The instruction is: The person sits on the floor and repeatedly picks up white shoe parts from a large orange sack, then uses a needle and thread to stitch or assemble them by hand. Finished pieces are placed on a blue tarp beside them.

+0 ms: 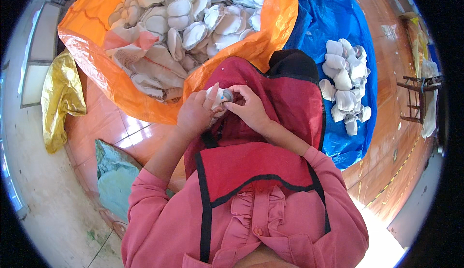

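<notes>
Two bare hands meet over the lap of a person in a pink shirt and dark red apron [261, 166]: the left hand [195, 113] is curled around a small white padded piece with a grey round fitting [220, 96], and the right hand [249, 107] pinches at that fitting with thumb and fingertips. It looks to me like a fitting or fastening step on a single piece, mid-way through; the next move seems to call for a steady hold from the left while the right works the small grey part. Ahead lies a big orange plastic sack [270, 31] heaped with similar white pieces [193, 11], and to the right a smaller pile of white pieces [344, 84] rests on a blue tarpaulin [338, 16]. Glossy reddish-brown floor tiles [111, 127] run underneath, with a crumpled yellow bag [60, 98] and a pale green bag [115, 178] to the left.
</notes>
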{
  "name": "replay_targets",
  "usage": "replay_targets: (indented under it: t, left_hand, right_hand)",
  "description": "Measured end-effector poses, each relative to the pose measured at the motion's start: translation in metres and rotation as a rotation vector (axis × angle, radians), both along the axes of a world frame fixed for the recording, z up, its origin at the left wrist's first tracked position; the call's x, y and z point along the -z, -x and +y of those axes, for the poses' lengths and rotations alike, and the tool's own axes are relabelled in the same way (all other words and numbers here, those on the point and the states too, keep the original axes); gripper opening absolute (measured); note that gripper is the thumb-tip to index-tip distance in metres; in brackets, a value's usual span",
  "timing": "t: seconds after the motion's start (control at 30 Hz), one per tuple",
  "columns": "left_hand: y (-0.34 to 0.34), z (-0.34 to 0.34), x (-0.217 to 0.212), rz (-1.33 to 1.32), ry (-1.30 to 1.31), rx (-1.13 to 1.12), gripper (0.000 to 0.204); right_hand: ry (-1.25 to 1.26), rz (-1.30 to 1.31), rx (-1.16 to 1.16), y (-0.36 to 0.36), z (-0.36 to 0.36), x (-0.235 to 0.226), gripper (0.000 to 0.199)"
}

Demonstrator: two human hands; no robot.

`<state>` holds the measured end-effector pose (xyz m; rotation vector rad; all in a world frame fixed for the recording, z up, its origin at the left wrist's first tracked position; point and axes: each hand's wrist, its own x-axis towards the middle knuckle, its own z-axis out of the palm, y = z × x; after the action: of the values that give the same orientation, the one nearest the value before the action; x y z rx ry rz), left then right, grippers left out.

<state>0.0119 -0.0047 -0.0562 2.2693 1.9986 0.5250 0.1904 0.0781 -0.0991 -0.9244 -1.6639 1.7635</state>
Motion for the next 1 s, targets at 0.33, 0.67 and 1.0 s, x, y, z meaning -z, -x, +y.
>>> replay_targets:
  t: [0.33,0.67,1.0]
  left_hand:
    - [-0.006,0.004,0.011,-0.106,-0.227,0.066,0.054]
    - [-0.012,0.007,0.031,-0.297,-0.265,-0.081,0.022]
    - [-0.026,0.012,0.039,-0.298,-0.241,-0.308,0.009]
  right_hand:
    - [-0.192,-0.034,0.096,0.002,-0.01,-0.006,0.031]
    - [-0.238,-0.093,0.184,0.009,-0.013,0.002,0.024]
    - [-0.291,-0.169,0.176,0.009,-0.009,0.003,0.022]
